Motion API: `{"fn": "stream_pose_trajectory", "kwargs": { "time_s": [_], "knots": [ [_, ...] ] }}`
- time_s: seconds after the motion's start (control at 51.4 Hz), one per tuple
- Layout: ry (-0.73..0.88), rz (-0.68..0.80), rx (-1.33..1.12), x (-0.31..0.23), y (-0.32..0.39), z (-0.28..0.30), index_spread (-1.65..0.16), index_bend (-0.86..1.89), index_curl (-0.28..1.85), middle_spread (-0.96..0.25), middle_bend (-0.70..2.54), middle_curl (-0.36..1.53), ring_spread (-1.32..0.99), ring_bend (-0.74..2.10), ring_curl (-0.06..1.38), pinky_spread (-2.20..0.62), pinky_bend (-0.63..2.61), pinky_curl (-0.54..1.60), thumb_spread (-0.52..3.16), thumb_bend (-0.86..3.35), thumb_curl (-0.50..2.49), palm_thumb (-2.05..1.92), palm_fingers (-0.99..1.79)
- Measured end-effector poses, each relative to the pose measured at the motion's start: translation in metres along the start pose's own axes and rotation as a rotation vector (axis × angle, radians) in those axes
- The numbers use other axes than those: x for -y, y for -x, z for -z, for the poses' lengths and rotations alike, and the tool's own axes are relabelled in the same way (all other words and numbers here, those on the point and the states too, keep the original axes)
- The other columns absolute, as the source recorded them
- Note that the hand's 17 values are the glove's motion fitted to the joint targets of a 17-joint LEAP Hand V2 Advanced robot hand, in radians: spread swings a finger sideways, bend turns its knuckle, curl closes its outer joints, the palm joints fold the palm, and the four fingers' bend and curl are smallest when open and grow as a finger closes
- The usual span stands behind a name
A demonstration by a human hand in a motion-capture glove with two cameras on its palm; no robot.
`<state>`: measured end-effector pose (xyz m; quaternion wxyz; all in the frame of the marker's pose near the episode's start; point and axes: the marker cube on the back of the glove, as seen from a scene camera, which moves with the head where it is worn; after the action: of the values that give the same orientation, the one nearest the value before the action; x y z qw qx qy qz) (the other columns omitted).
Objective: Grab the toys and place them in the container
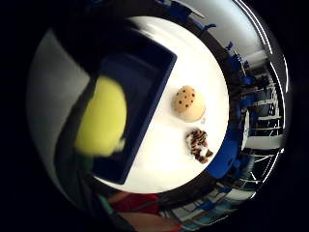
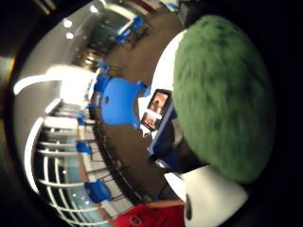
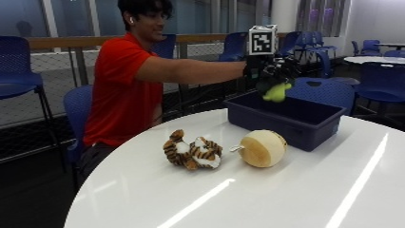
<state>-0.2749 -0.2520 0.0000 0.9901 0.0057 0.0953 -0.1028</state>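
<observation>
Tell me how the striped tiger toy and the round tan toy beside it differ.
The tiger toy is striped orange, black and white; the round tan toy is plain beige, with dark spots on one face in the little finger side palm view. The tiger toy sprawls limp and irregular; the round tan toy is a smooth dome shape. Both lie on the white table beside the blue container, not yet put in.

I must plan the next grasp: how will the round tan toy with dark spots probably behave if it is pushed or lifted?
The round tan toy looks like a plush dome, so it is probably light and soft under the grip. It rests on the white table beside the tiger toy, with its rounded side showing, so a push may roll it.
</observation>
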Motion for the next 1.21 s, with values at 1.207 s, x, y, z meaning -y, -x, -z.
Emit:
{"fn": "stream_pose_trajectory", "kwargs": {
  "time_s": [1.207],
  "knots": [
    [0.257, -0.453, -0.079, -0.191, -0.362, -0.106, -0.36, 0.09, 0.20, -0.09, 0.13, 0.31, -0.02, 0.16, 0.28, 0.12, 1.01, 0.42, 0.93, -0.06, 0.26, -0.06, -0.18]
  ]
}}
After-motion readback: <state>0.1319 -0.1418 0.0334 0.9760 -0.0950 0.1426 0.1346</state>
